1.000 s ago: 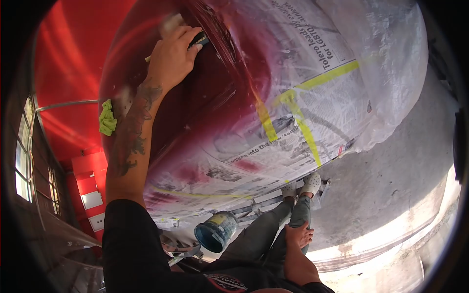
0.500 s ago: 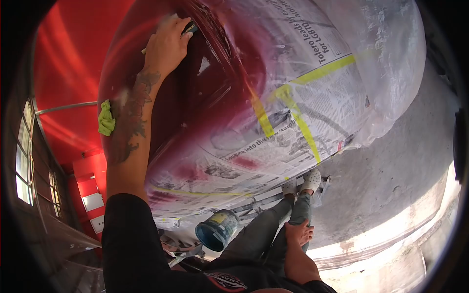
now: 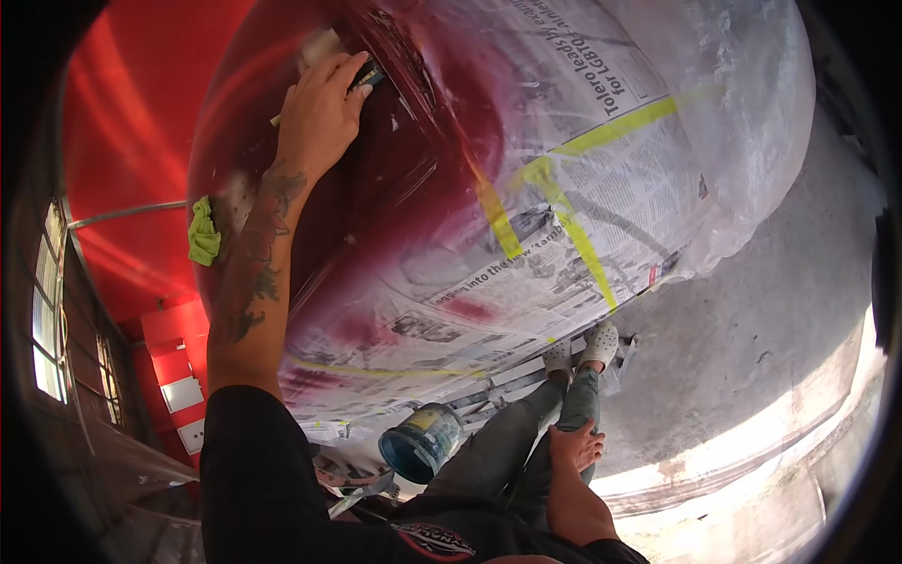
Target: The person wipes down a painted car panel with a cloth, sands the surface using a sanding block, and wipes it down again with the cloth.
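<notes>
My left hand is closed on a dark block, pressed to the glossy dark red panel. Only the block's end shows between thumb and fingers; a thin yellowish edge sticks out at the hand's other side. Low on the right, my right hand rests on my knee with its fingers apart, holding nothing. A crumpled lime-green cloth lies on the panel's left side, near my left forearm. Newspaper with yellow tape covers the surface around the dark red area.
A blue bucket stands below the papered edge, left of my legs. Clear plastic sheeting hangs over the right side. Bright red panels are at the left. Concrete floor spreads to the right.
My left hand, with the block in it, has moved left across the dark red panel, then slightly back toward me. My right hand stays on my knee.
</notes>
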Demonstrator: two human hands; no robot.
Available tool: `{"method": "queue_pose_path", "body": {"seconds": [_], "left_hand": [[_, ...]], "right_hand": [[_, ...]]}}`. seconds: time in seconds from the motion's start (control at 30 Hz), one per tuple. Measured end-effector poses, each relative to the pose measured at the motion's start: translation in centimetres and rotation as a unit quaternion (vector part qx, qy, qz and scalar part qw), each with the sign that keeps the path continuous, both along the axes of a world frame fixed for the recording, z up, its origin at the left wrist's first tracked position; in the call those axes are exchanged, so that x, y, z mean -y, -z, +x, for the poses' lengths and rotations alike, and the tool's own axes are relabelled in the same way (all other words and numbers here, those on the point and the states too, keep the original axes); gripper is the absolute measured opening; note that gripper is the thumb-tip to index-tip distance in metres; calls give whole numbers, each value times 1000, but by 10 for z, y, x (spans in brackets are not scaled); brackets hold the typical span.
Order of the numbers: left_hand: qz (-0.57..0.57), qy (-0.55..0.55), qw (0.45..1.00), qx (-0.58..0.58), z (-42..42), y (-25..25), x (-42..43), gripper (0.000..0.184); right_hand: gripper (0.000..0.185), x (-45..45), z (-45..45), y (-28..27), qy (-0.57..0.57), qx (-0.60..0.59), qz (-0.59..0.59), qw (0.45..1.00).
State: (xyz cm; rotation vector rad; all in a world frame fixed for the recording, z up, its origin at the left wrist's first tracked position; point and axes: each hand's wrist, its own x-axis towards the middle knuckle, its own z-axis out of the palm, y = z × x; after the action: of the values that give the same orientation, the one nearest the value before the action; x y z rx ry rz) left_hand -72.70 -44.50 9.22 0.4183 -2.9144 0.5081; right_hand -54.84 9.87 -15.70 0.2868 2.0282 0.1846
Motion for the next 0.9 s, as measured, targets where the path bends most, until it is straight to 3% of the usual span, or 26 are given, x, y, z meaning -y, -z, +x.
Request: {"method": "queue_pose_path", "body": {"seconds": [0.17,0.37,0.6,0.77,0.9], "left_hand": [[1,-6,999,-41,-20,-1,21,38],[44,-4,999,4,14,-2,-44,42],[-13,-19,999,-25,-18,2,26,40],[37,-11,999,0,7,-3,-24,41],[58,-31,998,-6,-4,-1,12,40]], "right_hand": [[98,-2,5,1,-27,-33,-5,999],[101,2,1,0,-15,-15,-2,1000],[96,-4,6,2,-33,-25,0,999],[96,1,4,2,-17,-25,-2,1000],[97,-1,6,1,-22,-29,-4,999]]}}
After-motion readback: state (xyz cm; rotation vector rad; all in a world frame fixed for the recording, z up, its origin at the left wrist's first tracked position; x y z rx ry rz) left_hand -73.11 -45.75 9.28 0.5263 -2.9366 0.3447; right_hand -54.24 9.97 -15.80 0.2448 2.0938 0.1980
